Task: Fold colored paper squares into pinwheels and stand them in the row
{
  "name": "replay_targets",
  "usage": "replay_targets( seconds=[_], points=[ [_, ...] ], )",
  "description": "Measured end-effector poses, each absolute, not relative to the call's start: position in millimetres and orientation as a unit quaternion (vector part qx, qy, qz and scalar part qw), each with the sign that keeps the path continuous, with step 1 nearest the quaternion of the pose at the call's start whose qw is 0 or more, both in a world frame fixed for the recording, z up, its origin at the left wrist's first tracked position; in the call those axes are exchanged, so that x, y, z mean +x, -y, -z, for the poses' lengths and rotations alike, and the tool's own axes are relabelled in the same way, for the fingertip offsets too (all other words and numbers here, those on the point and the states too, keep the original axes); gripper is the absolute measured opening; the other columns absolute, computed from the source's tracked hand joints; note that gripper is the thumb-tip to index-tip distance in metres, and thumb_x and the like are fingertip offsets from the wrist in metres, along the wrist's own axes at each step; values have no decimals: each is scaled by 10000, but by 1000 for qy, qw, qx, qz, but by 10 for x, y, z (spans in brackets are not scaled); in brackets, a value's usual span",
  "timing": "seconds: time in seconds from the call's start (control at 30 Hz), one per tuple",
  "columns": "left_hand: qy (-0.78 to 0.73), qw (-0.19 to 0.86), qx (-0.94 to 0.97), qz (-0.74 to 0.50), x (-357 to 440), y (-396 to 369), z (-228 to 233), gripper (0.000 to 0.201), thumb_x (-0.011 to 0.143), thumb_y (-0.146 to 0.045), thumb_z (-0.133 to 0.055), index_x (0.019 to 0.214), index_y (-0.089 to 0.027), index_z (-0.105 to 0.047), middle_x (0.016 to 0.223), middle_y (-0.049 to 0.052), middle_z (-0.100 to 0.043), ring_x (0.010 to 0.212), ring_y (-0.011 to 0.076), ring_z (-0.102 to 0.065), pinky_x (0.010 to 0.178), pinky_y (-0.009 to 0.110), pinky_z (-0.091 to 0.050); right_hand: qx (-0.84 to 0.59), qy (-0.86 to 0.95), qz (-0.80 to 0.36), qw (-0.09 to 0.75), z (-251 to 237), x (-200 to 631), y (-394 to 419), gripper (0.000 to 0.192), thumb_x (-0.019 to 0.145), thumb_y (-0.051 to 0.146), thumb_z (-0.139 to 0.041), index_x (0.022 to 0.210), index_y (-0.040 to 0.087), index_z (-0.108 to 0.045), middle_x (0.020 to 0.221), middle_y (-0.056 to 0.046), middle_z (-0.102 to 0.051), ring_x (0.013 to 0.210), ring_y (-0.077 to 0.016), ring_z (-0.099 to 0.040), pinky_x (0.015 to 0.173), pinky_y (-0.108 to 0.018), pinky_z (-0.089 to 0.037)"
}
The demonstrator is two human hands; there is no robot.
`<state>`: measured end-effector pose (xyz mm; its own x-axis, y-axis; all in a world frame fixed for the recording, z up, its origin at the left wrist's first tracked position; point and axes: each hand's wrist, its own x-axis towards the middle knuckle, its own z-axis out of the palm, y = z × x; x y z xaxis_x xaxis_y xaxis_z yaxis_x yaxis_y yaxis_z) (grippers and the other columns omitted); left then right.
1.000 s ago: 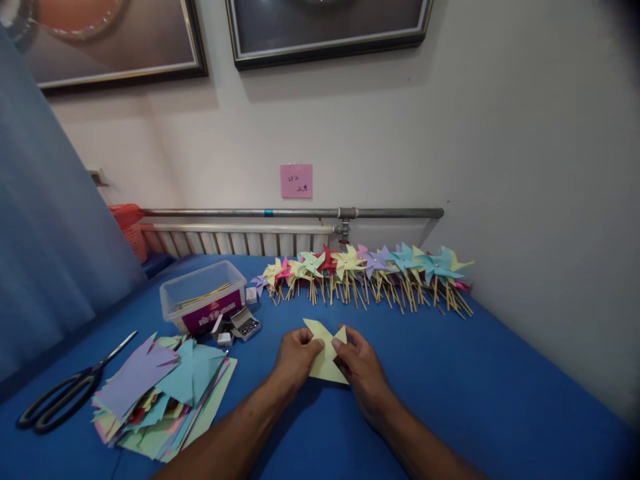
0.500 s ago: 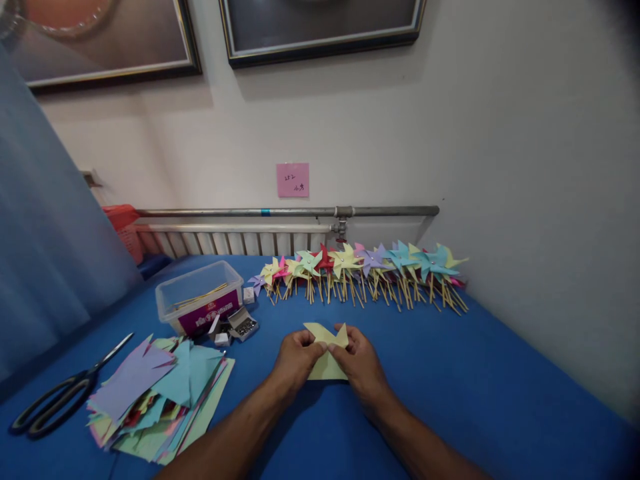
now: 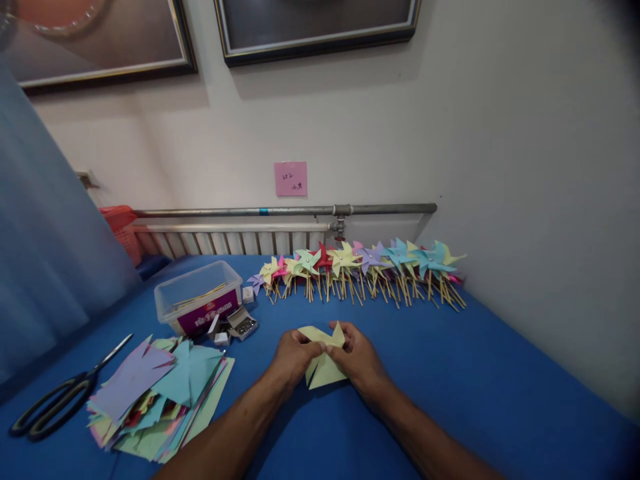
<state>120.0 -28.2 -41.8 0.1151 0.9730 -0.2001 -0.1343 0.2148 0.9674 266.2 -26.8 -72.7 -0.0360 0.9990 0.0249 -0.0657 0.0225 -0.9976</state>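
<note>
Both hands meet over the middle of the blue table (image 3: 450, 393), just in front of the person. Left hand (image 3: 294, 357) and right hand (image 3: 359, 360) each pinch the top of a pale yellow paper square (image 3: 323, 369), fingers closed tight on it at the centre.

Change over the last second — the sheet lay flatter before, with two points sticking up between the thumbs. Now one flap is folded over toward the middle, the left-side point is pulled down under the left thumb, and the lower corner has lifted and swung so the piece sits tilted. Hands have barely shifted place; only the paper has been reshaped. Judgement: corners are being gathered to the centre one by one, and this sheet is partway through that folding, not yet pinned.

Around them:
- row of finished paper pinwheels (image 3: 360, 267) on sticks along the back edge, by the wall
- clear plastic box (image 3: 197, 303) holding thin sticks, left of centre
- small open box of pins (image 3: 243, 325) just beside it
- pile of cut coloured paper (image 3: 160, 397) — near the left forearm
- scissors (image 3: 60, 397) at far left, untouched
</note>
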Motion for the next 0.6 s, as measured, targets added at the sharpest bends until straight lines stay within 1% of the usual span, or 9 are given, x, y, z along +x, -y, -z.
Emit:
replay_targets(
  seconds=[0.27,0.5,0.6],
  points=[
    [-452,616,450,-462,1220,273,441,205,524,-227,-800,664,-99,-721,601,50,-695,520,156,-598,550,265,-466,-485,511,-503,501,715,2672,286,524,663,326,-747,1136,191,-566,788,-11,-726,657,-203,-670,579,-287,-490],
    [-468,610,446,-458,1226,283,424,121,570,-181,-760,646,-103,-708,569,36,-674,474,134,-565,504,243,-433,-476,503,-519,501,673,2660,288,517,627,315,-718,1105,190,-568,788,-12,-723,639,-196,-658,566,-277,-476],
    [-467,615,443,-455,1228,295,387,99,577,-176,-733,636,-103,-703,546,27,-659,454,125,-545,485,237,-415,-469,499,-532,498,652,2660,292,526,626,320,-699,1113,187,-551,823,-20,-730,628,-183,-646,564,-273,-466]
  ],
)
